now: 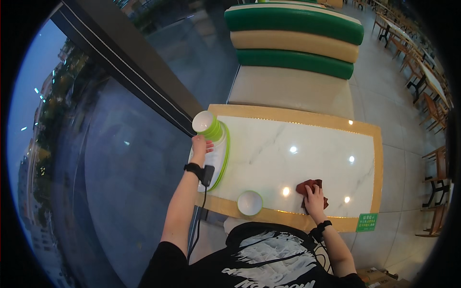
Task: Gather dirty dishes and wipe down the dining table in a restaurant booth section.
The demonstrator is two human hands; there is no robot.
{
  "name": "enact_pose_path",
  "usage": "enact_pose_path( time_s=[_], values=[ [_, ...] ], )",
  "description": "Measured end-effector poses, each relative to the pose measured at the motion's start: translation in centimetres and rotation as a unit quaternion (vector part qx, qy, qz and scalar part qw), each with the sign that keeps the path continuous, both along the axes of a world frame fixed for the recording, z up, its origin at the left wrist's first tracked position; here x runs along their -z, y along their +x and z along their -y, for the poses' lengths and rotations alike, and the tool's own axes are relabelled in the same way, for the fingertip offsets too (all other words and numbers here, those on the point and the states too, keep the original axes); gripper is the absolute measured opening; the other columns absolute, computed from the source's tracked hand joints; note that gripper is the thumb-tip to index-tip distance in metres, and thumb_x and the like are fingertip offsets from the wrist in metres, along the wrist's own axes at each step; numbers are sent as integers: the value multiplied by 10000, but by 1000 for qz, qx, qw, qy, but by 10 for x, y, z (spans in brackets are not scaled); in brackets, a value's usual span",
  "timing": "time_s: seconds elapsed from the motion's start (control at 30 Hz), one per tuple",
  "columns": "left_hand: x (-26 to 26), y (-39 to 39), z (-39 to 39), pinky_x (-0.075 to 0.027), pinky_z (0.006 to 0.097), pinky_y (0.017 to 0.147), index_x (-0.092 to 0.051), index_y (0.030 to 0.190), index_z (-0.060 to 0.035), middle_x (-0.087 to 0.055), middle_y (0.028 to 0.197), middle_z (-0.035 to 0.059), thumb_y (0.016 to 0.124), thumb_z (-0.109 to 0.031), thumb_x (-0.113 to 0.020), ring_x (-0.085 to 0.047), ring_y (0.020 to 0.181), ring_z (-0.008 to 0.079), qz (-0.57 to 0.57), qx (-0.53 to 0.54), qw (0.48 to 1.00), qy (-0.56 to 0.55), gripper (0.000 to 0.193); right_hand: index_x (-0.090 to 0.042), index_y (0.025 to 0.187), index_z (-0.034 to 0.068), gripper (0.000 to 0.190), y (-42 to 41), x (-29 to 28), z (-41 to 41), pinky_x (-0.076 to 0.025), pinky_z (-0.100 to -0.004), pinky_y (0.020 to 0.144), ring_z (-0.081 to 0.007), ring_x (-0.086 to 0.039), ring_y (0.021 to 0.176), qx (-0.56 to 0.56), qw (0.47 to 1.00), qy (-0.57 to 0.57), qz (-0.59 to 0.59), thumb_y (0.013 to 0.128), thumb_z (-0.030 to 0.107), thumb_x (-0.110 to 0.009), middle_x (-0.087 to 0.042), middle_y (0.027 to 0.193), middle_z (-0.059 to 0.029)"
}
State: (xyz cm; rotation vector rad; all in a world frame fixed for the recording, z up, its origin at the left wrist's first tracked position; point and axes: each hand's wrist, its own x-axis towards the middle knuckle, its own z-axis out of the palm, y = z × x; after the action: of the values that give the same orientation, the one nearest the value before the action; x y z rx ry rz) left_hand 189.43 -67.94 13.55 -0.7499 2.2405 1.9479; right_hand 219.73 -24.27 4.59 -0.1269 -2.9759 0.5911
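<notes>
My left hand (202,144) is at the near side of a stack of green-and-white bowls (206,124), its fingers over the plates; whether it grips a bowl cannot be told. The bowls stand on stacked white oval plates with green rims (219,169) at the table's left end. My right hand (314,197) presses on a crumpled dark red cloth (304,186) on the white marble-look tabletop (273,154), near its front edge. A single white bowl with a green rim (250,203) stands at the front edge, between my hands.
A gold-coloured border (376,172) runs round the table, with a green sign bearing writing (366,222) at its near right corner. Beyond stands a green and cream bench (293,39). A large window (119,144) lies to the left. Wooden chairs (432,108) and tables line the right.
</notes>
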Motion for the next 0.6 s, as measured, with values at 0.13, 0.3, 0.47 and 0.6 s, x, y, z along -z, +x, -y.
enact_pose_path(
  time_s=[0.13, 0.3, 0.47, 0.6],
  values=[
    [-9, -38, -16, -561, 373, 560, -265, 1265, -130, -636, 873, 198, 990, -270, -448, -679, 684, 286, 38, -45, 991, 118, 359, -539, 1250, 102, 501, 6, 12, -3, -424, -466, 924, -370, -486, 1064, 15, 1000, 22, 2, 767, 128, -669, -491, 1227, -189],
    [6, -47, 0, -529, 335, 533, -278, 1227, -159, -625, 932, 213, 951, -171, -459, -676, 676, 269, 35, -30, 992, 120, 330, -535, 1258, 121, 497, 6, 12, -3, -420, -468, 924, -367, -481, 1078, 15, 1000, 8, 16, 781, 155, -671, -487, 1246, -182],
    [7, -46, 5, -487, 260, 488, -320, 1237, -149, -620, 878, 183, 923, -81, -437, -642, 618, 205, -7, -66, 982, 177, 342, -539, 1250, 125, 465, 5, 8, -1, -427, -475, 922, -375, -486, 1065, 16, 1000, 5, 11, 803, 163, -661, -485, 1242, -180],
    [-22, -25, -13, -467, 230, 488, -371, 1198, -116, -624, 847, 167, 928, -74, -460, -606, 615, 149, -82, -31, 965, 245, 287, -545, 1243, 124, 455, 7, 10, -4, -427, -477, 920, -374, -485, 1065, 22, 999, 13, 19, 805, 160, -660, -484, 1242, -182]
  ],
)
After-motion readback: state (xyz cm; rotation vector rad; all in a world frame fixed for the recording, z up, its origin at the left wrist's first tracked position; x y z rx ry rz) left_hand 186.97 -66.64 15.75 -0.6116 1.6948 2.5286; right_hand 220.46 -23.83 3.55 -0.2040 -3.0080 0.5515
